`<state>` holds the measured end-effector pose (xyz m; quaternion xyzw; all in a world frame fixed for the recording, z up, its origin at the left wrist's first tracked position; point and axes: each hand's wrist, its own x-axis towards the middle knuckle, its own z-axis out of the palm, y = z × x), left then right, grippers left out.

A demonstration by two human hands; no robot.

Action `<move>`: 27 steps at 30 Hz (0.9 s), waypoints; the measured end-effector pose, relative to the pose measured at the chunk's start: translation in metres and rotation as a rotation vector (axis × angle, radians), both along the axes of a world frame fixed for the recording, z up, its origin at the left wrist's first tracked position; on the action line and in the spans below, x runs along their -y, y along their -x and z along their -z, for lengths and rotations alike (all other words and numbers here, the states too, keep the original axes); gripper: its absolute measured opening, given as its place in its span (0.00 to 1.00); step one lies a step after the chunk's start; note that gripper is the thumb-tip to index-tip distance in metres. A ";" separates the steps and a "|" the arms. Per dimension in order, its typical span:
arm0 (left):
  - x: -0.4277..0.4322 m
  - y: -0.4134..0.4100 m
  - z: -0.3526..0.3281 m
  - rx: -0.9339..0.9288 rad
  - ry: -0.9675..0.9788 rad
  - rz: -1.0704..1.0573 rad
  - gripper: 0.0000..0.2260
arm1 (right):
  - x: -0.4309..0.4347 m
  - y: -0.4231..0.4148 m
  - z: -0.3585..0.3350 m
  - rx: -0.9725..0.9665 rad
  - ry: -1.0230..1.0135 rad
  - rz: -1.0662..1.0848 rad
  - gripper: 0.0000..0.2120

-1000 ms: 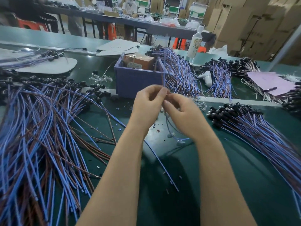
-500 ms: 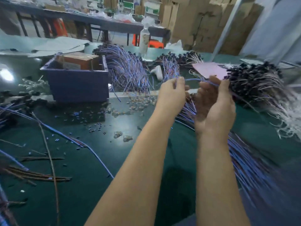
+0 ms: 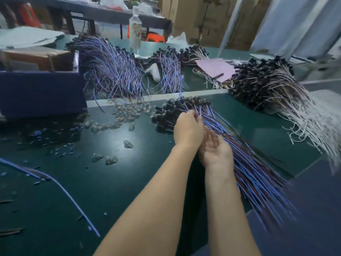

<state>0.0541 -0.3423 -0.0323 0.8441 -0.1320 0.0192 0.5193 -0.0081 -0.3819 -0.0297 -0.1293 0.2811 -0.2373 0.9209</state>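
Dark blue plastic bin (image 3: 42,91): stands on the green desk (image 3: 129,191), at its far left as I look on; the top is open.
In the bin: a brown cardboard box (image 3: 36,58) rises above the rim. Anything beneath it is hidden by the bin's wall.
Bundle of blue and brown wires with black end caps (image 3: 249,163): lies flat on the desk well to the right of the bin and nearer the person. Its caps point to the far side, and its loose ends run off the desk's near right edge.
Left hand (image 3: 188,128): over the cap end of the bundle, back upward, fingers curled in. The fingertips pinch at the topmost wires, but blur hides how many.
Right hand (image 3: 215,152): just behind the left hand, farther from the bin, palm turned up. Its fingers are loosely curved and hold nothing I can see, and its outer edge rests against the bundle.
Small clear plastic pieces (image 3: 127,115): scattered on the desk between the bin and the bundle, thickest near the bin's right corner.
Heap of blue wires (image 3: 114,71): just beside the bin's right wall, on the far section of the desk.
Pile of black-capped white wires (image 3: 267,84): far right of the bin, beyond the bundle.
Pink paper sheet (image 3: 215,68): lies between that heap and that pile.
Clear plastic bottle (image 3: 135,28): upright, behind the heap of blue wires.
Single long blue wire (image 3: 86,219): loose on the desk, in front of the bin.
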 end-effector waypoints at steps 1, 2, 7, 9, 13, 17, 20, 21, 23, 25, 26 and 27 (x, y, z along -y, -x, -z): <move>0.000 -0.001 0.003 -0.005 -0.001 0.017 0.10 | -0.001 -0.002 0.000 -0.013 0.015 0.002 0.15; -0.001 -0.001 0.004 -0.019 0.015 0.025 0.11 | -0.002 -0.002 0.000 -0.020 0.024 -0.003 0.14; -0.028 -0.002 -0.017 -0.107 0.269 -0.042 0.08 | -0.026 -0.007 -0.002 -0.035 0.158 -0.072 0.11; -0.055 -0.001 -0.030 -0.081 0.394 -0.086 0.05 | -0.052 -0.016 -0.004 -0.093 0.408 -0.156 0.10; -0.132 0.000 -0.047 -0.004 0.552 -0.254 0.06 | -0.119 -0.030 -0.014 -0.128 1.208 -0.530 0.07; -0.218 0.005 -0.046 0.079 0.643 -0.528 0.07 | -0.193 -0.039 -0.019 -0.115 1.872 -0.825 0.13; -0.268 0.011 -0.037 0.074 0.704 -0.677 0.07 | -0.242 -0.041 -0.013 -0.059 2.079 -0.999 0.02; -0.281 0.012 -0.034 0.057 0.725 -0.716 0.07 | -0.256 -0.042 -0.009 -0.067 2.171 -1.031 0.04; -0.301 0.014 -0.028 0.008 0.788 -0.786 0.07 | -0.279 -0.043 -0.001 -0.088 2.383 -1.060 0.10; -0.314 0.015 -0.023 -0.051 0.855 -0.837 0.05 | -0.295 -0.041 0.002 -0.111 2.458 -1.032 0.10; -0.319 0.016 -0.022 -0.078 0.879 -0.853 0.05 | -0.299 -0.041 0.003 -0.131 2.441 -1.030 0.10; -0.322 0.017 -0.021 -0.099 0.896 -0.863 0.04 | -0.302 -0.041 0.002 -0.153 2.428 -1.030 0.10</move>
